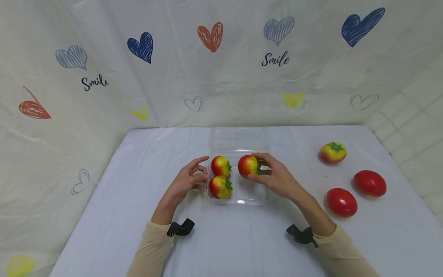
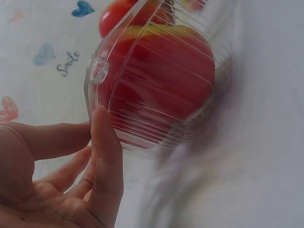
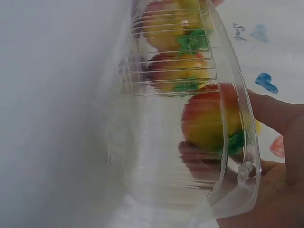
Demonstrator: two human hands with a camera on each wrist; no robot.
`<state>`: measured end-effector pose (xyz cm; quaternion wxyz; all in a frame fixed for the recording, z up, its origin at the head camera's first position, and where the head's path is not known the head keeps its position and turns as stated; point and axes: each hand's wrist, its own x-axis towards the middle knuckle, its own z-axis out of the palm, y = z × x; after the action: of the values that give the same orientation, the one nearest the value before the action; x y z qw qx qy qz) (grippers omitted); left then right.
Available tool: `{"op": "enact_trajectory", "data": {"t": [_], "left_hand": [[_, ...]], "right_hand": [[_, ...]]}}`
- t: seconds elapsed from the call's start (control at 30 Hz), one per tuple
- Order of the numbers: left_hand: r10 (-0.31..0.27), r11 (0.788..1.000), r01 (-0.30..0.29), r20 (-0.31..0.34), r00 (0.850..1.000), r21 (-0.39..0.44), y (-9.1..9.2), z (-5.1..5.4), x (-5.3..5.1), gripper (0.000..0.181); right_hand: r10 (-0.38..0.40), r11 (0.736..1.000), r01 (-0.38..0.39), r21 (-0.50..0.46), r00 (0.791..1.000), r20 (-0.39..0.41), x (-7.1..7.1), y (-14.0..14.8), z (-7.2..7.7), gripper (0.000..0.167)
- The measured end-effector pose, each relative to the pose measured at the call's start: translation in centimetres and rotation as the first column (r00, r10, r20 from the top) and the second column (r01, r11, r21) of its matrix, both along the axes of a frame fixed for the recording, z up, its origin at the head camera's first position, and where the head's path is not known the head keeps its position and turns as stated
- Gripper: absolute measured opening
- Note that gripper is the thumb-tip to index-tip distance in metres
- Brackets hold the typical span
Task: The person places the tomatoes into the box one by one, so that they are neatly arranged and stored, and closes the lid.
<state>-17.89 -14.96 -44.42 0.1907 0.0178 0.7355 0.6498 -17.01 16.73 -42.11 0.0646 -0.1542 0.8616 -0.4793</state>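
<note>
A clear plastic clamshell container (image 1: 250,196) lies on the table with its lid (image 1: 238,139) folded back. Two red-and-yellow fruits with green leafy caps, one farther back (image 1: 220,166) and one nearer (image 1: 220,187), sit in its left half. My right hand (image 1: 277,175) grips a third such fruit (image 1: 246,166) between thumb and fingers, over the right half; the right wrist view shows this fruit (image 3: 209,118) through the container's wall. At the left side, my left hand (image 1: 188,179) pinches the container's rim (image 2: 90,85) between thumb and finger.
On the right of the table lie another red-and-yellow fruit (image 1: 332,152) with its green cap showing, and two red fruits, one farther right (image 1: 369,183) and one nearer (image 1: 342,202). A heart-printed cloth (image 1: 238,77) hangs behind the table.
</note>
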Motion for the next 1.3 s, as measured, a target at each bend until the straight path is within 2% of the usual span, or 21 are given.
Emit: {"op": "enact_trajectory", "data": {"t": [0.6, 1.3], "left_hand": [[-0.004, 1.000, 0.004, -0.004, 1.000, 0.002, 0.0, 0.1, 0.0, 0.066], [0.004, 1.000, -0.004, 0.009, 1.000, 0.013, 0.1, 0.1, 0.0, 0.066]], "right_hand": [[-0.005, 0.999, 0.009, 0.054, 0.998, -0.070, -0.4, -1.3, -0.3, 0.064], [-0.018, 0.989, 0.020, 0.144, 1.000, -0.015, -1.0, -2.7, -0.6, 0.063]]}}
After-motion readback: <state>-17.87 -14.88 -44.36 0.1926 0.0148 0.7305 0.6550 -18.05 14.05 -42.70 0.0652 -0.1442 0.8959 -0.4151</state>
